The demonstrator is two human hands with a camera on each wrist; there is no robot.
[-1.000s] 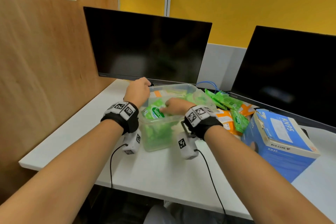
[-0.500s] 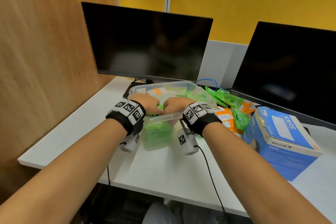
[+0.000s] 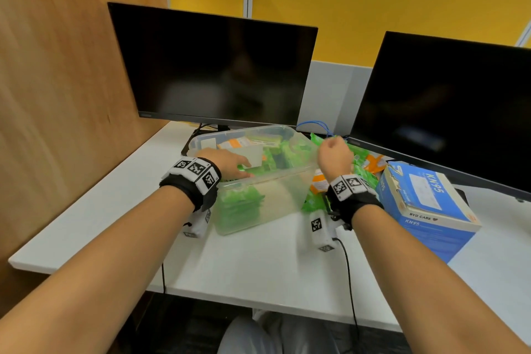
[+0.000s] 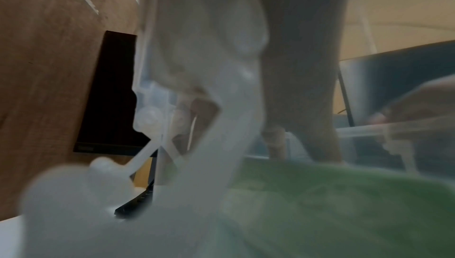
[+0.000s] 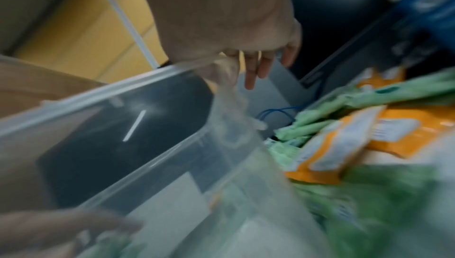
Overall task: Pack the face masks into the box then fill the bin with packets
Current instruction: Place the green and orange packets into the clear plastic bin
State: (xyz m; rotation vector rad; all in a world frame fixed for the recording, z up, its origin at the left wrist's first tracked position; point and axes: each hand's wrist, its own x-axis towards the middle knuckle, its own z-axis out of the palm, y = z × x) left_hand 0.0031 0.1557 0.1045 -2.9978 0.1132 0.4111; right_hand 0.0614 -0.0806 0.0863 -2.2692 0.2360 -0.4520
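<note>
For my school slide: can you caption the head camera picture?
Left hand reaches into the clear bin of green packets.

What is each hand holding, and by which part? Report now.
Nothing. The left hand lies flat on green packets in the bin; the right hand hangs empty above the loose packets.
</note>
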